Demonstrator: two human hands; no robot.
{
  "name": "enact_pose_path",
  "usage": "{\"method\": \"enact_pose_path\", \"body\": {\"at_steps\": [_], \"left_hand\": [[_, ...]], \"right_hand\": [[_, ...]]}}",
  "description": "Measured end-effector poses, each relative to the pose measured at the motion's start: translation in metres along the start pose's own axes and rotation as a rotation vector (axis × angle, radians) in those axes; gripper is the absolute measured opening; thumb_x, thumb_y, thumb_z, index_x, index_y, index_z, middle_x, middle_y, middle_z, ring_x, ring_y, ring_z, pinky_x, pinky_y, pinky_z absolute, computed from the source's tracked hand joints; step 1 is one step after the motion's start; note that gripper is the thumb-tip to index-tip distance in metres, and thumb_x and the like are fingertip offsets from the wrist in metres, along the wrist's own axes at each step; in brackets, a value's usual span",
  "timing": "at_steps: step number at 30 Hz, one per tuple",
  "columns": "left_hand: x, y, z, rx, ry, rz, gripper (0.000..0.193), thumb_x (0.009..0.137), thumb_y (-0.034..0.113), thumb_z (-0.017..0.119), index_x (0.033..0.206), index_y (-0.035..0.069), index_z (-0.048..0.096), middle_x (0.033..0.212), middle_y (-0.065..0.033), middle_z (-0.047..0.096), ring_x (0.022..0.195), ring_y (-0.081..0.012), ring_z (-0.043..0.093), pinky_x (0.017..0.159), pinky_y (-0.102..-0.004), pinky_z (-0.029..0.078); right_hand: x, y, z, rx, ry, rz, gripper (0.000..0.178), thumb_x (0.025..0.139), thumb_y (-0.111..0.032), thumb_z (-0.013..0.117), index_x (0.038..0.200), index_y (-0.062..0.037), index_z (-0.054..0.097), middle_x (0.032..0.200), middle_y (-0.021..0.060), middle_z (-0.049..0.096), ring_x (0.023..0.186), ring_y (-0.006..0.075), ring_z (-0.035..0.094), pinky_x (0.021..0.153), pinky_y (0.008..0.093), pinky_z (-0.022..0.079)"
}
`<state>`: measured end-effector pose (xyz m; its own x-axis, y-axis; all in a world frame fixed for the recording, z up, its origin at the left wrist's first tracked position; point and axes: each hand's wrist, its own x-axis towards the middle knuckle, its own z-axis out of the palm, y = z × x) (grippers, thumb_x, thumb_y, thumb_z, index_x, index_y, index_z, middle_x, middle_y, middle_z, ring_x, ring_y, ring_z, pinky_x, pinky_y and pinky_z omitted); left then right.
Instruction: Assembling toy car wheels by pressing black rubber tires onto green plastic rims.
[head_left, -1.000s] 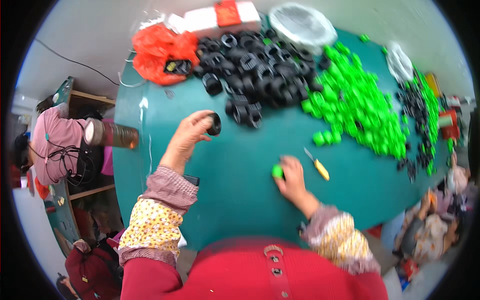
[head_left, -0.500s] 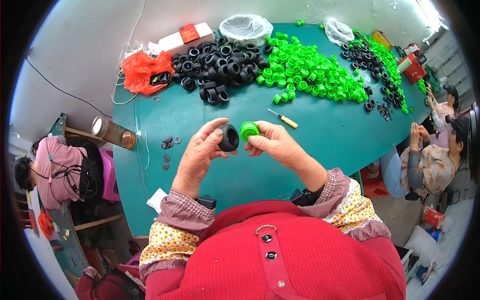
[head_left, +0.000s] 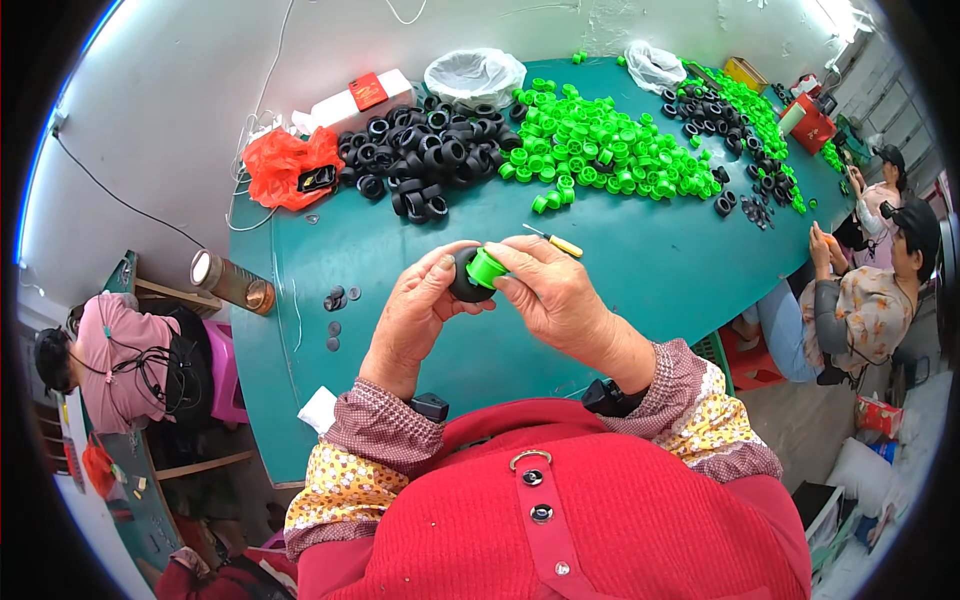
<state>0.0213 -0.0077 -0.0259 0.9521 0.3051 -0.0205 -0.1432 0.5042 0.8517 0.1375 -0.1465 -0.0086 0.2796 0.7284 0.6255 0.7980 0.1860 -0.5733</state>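
Note:
A black rubber toy tyre (head_left: pixel 463 283) is gripped in my left hand (head_left: pixel 412 308), thumb on its near side. My right hand (head_left: pixel 560 292) pinches a bright green plastic wheel hub (head_left: pixel 487 267) between thumb and fingers. The hub meets the tyre's opening and sits tilted, partly inside it; how deep I cannot tell. Both hands are raised over the table's middle. Beyond them lie a heap of black tyres (head_left: pixel 425 150) and a heap of green hubs (head_left: pixel 610 145). A screwdriver with a yellow handle (head_left: pixel 566 246) rests just past my right hand.
On the green table (head_left: pixel 660 290) stand a brown-tinted bottle (head_left: pixel 233 280), several small black discs (head_left: pixel 335 299), a red plastic bag (head_left: pixel 285 165) and a lined basin (head_left: pixel 475 77). Co-workers sit at the right (head_left: pixel 860 290) and left (head_left: pixel 125 345). More tyres and hubs lie far right.
The tyre and hub were apart; now my right hand has brought the hub left against the tyre's opening. The tyre has turned in my left hand. The view has shifted slightly.

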Motion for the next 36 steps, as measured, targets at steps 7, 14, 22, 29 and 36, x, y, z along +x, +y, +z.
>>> {"method": "enact_pose_path", "body": {"at_steps": [7,14,22,29,36], "left_hand": [[0.000,0.005,0.005,-0.069,-0.038,0.004,0.042,0.092,0.029,0.043,0.117,-0.004,0.044,0.100,-0.0118,0.056,0.079,-0.0201,0.060,0.068,-0.0292,0.052],[-0.001,0.014,0.010,-0.077,-0.048,0.018,0.044,0.091,0.032,0.044,0.117,-0.003,0.045,0.099,-0.0106,0.056,0.081,-0.0187,0.059,0.068,-0.0278,0.051],[0.005,0.035,0.018,0.180,0.038,0.054,0.050,0.078,0.022,0.064,0.118,0.001,0.043,0.103,-0.0082,0.056,0.087,-0.0146,0.056,0.072,-0.0266,0.048],[0.002,0.046,0.031,0.313,0.003,0.133,0.053,0.070,0.011,0.066,0.118,0.003,0.043,0.104,-0.0101,0.055,0.095,-0.0155,0.054,0.085,-0.0280,0.043],[-0.002,0.040,0.024,0.346,-0.023,0.193,0.053,0.072,0.008,0.069,0.118,0.004,0.043,0.102,-0.0053,0.050,0.093,-0.0120,0.051,0.081,-0.0258,0.045]], "right_hand": [[0.008,-0.006,-0.004,0.029,0.054,-0.119,0.034,0.068,0.001,0.065,0.101,-0.0010,0.055,0.092,0.0147,0.055,0.082,0.0308,0.055,0.070,0.0371,0.047],[0.017,-0.011,-0.007,-0.128,0.067,-0.270,0.037,0.063,0.002,0.065,0.098,-0.0007,0.053,0.094,0.0129,0.052,0.081,0.0296,0.053,0.069,0.0363,0.047],[0.033,-0.021,-0.014,0.044,0.040,-0.168,0.042,0.066,-0.005,0.069,0.105,-0.0005,0.052,0.102,0.0137,0.053,0.091,0.0304,0.053,0.079,0.0357,0.044],[0.034,-0.007,-0.025,0.804,-0.244,0.484,0.055,0.081,-0.032,0.063,0.119,0.0026,0.045,0.112,0.0118,0.051,0.099,0.0156,0.053,0.078,0.0273,0.047],[0.033,-0.006,-0.018,0.760,-0.269,0.495,0.049,0.080,-0.030,0.063,0.116,0.0022,0.049,0.109,0.0098,0.052,0.100,0.0157,0.051,0.077,0.0281,0.047]]}}
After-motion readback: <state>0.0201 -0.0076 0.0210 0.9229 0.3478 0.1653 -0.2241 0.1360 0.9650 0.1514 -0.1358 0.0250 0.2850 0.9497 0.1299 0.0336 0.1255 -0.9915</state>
